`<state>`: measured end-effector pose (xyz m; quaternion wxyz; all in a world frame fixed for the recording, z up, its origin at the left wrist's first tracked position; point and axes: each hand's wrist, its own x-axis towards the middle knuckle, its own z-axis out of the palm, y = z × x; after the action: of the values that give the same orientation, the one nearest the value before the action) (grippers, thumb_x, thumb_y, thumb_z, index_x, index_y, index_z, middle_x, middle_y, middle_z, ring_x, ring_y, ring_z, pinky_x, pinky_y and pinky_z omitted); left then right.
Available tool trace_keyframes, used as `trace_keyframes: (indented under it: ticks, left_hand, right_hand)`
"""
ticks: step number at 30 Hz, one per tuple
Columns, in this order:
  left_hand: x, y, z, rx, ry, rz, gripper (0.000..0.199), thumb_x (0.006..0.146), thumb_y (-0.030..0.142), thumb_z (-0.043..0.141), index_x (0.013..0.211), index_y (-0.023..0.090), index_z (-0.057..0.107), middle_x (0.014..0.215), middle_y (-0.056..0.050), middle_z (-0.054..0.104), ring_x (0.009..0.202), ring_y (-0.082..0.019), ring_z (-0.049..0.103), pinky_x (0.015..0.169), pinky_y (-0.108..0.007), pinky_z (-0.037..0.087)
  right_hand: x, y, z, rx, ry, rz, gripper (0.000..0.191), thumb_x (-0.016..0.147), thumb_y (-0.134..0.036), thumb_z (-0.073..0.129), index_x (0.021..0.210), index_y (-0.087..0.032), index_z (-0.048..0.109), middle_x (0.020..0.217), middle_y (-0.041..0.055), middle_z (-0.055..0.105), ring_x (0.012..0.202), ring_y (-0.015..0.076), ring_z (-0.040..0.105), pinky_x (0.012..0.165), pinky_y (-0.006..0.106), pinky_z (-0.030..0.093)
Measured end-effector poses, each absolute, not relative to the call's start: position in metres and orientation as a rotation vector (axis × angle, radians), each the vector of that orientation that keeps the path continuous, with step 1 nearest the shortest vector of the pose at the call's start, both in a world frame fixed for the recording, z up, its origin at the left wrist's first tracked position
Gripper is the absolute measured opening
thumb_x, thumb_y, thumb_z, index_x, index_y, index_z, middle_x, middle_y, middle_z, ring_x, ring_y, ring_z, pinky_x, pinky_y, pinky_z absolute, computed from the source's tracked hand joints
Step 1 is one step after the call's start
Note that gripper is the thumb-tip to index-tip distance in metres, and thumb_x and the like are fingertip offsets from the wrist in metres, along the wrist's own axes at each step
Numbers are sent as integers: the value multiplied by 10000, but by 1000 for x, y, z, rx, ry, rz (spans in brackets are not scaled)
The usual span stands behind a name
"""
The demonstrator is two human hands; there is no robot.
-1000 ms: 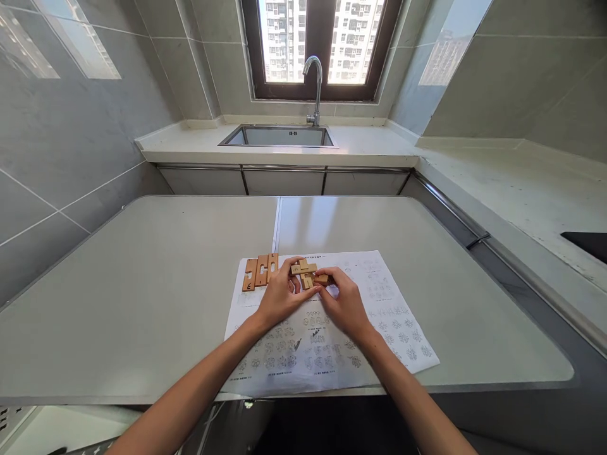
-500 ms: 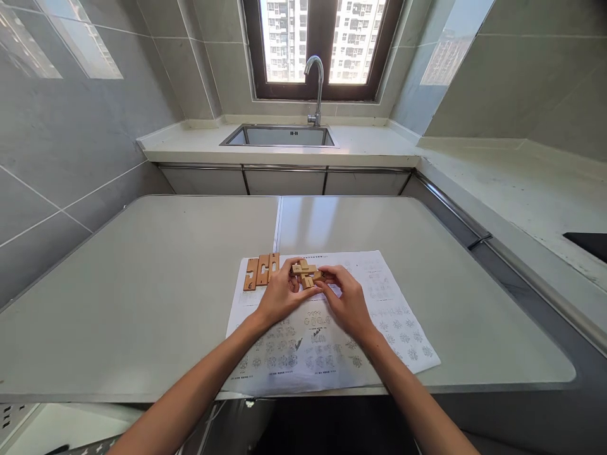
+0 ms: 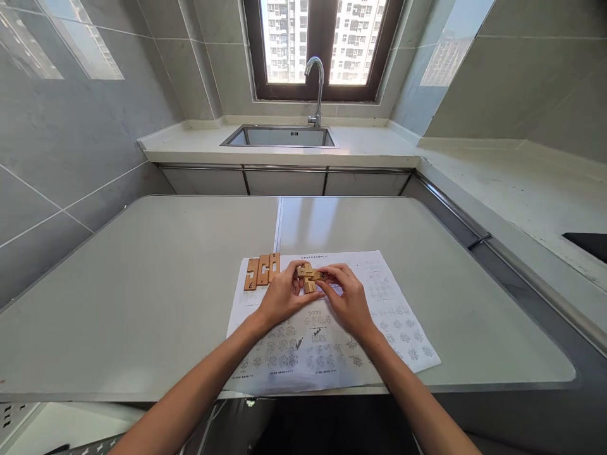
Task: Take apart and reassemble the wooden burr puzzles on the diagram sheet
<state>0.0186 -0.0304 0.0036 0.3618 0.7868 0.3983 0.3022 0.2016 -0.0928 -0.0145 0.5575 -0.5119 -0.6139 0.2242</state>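
Observation:
Between my two hands is a wooden interlocking puzzle (image 3: 310, 285), its small notched pieces crossing one another. My left hand (image 3: 281, 296) is closed around its left side, thumb stretched along underneath. With thumb and fingertips, my right hand (image 3: 347, 296) pinches a piece that sticks out on the right of the puzzle. The fingers partly hide the joints. Left of my left hand, several flat, slotted wooden pieces (image 3: 262, 270) with dark numbers lie side by side at the sheet's top left corner. Under both hands lies a printed paper sheet (image 3: 403, 328) with rows of small puzzle drawings.
A pale table (image 3: 142, 303) carries the sheet, with its near edge close to my forearms. Beyond it are a counter (image 3: 184, 142), a sink (image 3: 279, 146) and a chrome faucet (image 3: 318, 88) below a window. Another counter (image 3: 535, 183) runs along the right.
The right-hand piece sits closer into the puzzle, and its angle has changed. The puzzle has turned slightly and come down a little between my hands. The flat pieces remain in place.

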Motion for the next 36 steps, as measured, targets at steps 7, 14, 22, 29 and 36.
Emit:
trace_keyframes:
  ticks: [7, 14, 22, 29, 36]
  left_hand:
    - [19, -29, 1, 2054, 1010, 751, 641, 790, 549, 832, 1279, 207, 597, 691, 79, 518, 602, -133, 494, 604, -251, 381]
    - [19, -31, 1, 2132, 991, 787, 592, 794, 534, 843, 1250, 220, 634, 946, -16, 632, 676, -148, 527, 662, -288, 447]
    - [18, -33, 4, 2089, 983, 734, 582, 781, 513, 855, 1235, 227, 631, 861, 8, 674, 664, -159, 563, 658, -292, 465]
    - [19, -34, 5, 2076, 992, 731, 588, 781, 512, 856, 1242, 225, 630, 852, 18, 683, 660, -151, 572, 662, -282, 463]
    - [19, -32, 4, 2039, 996, 737, 624, 761, 526, 877, 1254, 224, 640, 788, 36, 640, 663, -149, 563, 664, -277, 463]
  right_hand:
    - [202, -93, -13, -1176, -1451, 577, 188, 1021, -321, 649, 1183, -285, 737, 1135, 75, 685, 974, 233, 693, 901, 413, 604]
    - [201, -95, -8, -1177, -1467, 548, 177, 1005, -325, 668, 1151, -289, 760, 1081, 70, 708, 940, 245, 698, 883, 427, 597]
    - [201, -95, -11, -1167, -1466, 572, 173, 999, -327, 680, 1146, -292, 763, 1088, 71, 711, 938, 245, 700, 871, 425, 597]
    - [200, -95, -8, -1163, -1457, 568, 155, 991, -325, 693, 1128, -292, 758, 1065, 55, 715, 897, 232, 683, 854, 408, 574]
    - [201, -94, -8, -1230, -1419, 591, 163, 1028, -373, 635, 1084, -267, 746, 1066, 60, 722, 874, 214, 672, 819, 375, 553]
